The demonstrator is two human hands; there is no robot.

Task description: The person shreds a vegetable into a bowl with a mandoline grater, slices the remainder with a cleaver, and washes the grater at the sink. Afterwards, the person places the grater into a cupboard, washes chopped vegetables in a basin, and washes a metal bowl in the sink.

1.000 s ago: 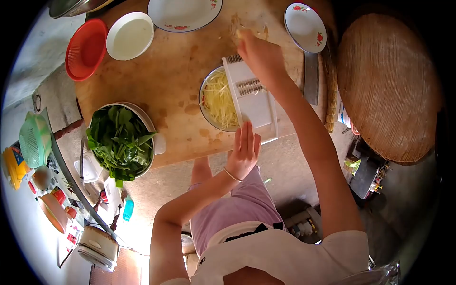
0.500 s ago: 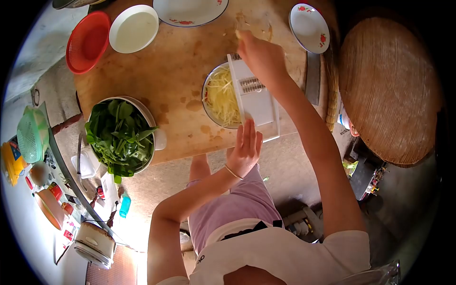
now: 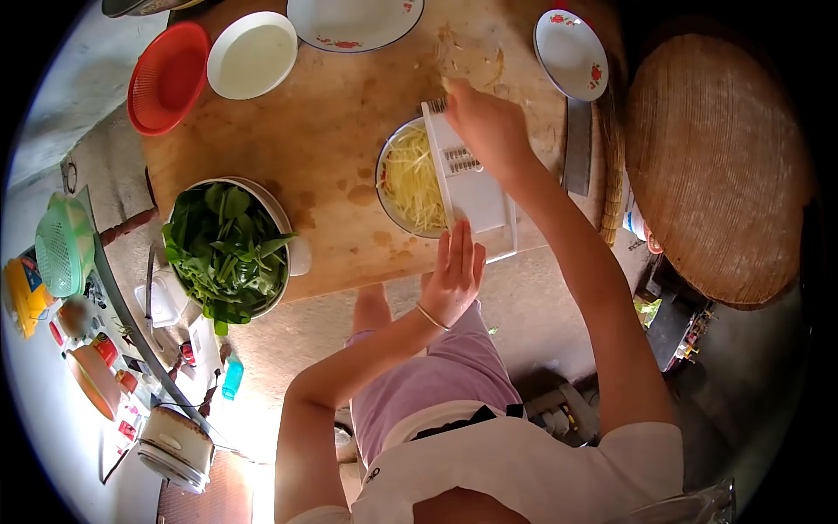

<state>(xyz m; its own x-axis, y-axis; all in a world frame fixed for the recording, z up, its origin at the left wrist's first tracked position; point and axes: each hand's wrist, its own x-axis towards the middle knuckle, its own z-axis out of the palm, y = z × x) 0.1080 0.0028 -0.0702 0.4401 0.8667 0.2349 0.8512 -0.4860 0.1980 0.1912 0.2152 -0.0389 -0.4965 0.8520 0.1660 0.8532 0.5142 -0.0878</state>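
Note:
A white grater [image 3: 476,188] with metal blade strips lies slantwise over the right side of an enamel bowl [image 3: 381,192]. Pale yellow shreds [image 3: 412,179], which look like potato, fill the bowl. At the grater's near end, my left hand [image 3: 456,275] holds its edge with nearly straight fingers. My right hand [image 3: 489,127] is closed above the grater's far end. Between its fingers a small pale yellow piece of potato [image 3: 449,85] shows, mostly hidden by the hand.
A pot of leafy greens [image 3: 229,249] stands on the wooden table [image 3: 336,236] at left. Behind are a red basket [image 3: 166,79], a white bowl of liquid [image 3: 253,57] and a large plate [image 3: 353,22]. At right are a small flowered dish [image 3: 569,52] and a cleaver [image 3: 576,144].
My right hand has come slightly nearer to me along the grater with the piece of potato. My left hand stays at the near end. The whole view has shifted a little.

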